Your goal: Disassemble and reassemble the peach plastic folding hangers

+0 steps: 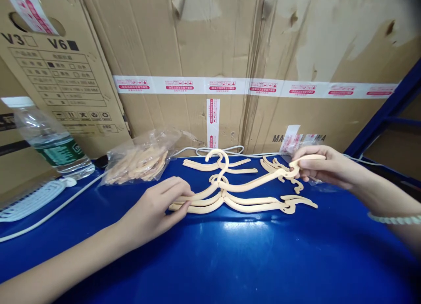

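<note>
A beige plastic folding clothes hanger point(251, 183) is held up at a slant, its hook pointing to the upper left. My left hand point(169, 201) pinches its left arm between thumb and fingers. At the other end, my right hand point(317, 161) grips the curved end piece, thumb on top. Just below lie stacked beige hangers point(251, 206) on the blue table, close to my left fingertips; whether those fingers touch them I cannot tell. Behind the held hanger are more hanger arms point(200, 165), and loose curved hanger parts point(270, 164) lie left of my right hand.
A clear bag of beige parts point(136, 164) sits at the back left. Beside it are a water bottle point(59, 142), a white hairbrush point(33, 201) and a white cable point(66, 204). Large cardboard boxes point(184, 45) stand along the back of the blue table point(230, 260).
</note>
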Demonstrator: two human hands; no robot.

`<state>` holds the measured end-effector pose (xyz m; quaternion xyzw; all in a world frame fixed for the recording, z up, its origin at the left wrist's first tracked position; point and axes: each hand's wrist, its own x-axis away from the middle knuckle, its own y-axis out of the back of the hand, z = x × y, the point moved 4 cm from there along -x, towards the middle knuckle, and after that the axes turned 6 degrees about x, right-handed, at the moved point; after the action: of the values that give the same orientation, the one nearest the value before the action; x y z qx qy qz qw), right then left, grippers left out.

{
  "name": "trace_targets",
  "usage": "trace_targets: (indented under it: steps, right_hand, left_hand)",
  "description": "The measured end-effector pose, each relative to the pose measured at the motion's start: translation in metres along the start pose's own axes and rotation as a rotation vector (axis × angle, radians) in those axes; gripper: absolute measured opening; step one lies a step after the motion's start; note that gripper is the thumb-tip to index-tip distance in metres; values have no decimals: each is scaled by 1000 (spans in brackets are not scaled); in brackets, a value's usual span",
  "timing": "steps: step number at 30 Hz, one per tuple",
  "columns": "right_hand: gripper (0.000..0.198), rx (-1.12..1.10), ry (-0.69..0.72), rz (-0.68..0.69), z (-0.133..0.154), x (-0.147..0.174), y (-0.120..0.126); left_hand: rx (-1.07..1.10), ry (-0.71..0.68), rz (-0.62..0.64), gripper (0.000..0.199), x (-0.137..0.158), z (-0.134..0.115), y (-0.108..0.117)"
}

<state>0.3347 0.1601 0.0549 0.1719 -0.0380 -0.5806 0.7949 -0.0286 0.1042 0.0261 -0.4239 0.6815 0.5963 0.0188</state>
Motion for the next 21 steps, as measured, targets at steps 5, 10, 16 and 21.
trace_targets:
  steps: [5,10,16,21]
  right_hand:
    - [19,669,5,348,-3,6,4]
    - [17,907,6,453,-3,10,-9]
    - [16,951,-17,485,-5,12,-22]
    - [16,1059,-72,477,-4,15,-23]
  left_hand:
    - [21,-29,199,8,4,-8,-15]
    - [-79,-124,249,11,3,-14,-20]
    - [-114,-107,244,14,1,-14,-21]
    - [-169,-106,207,16,2,-15,-23]
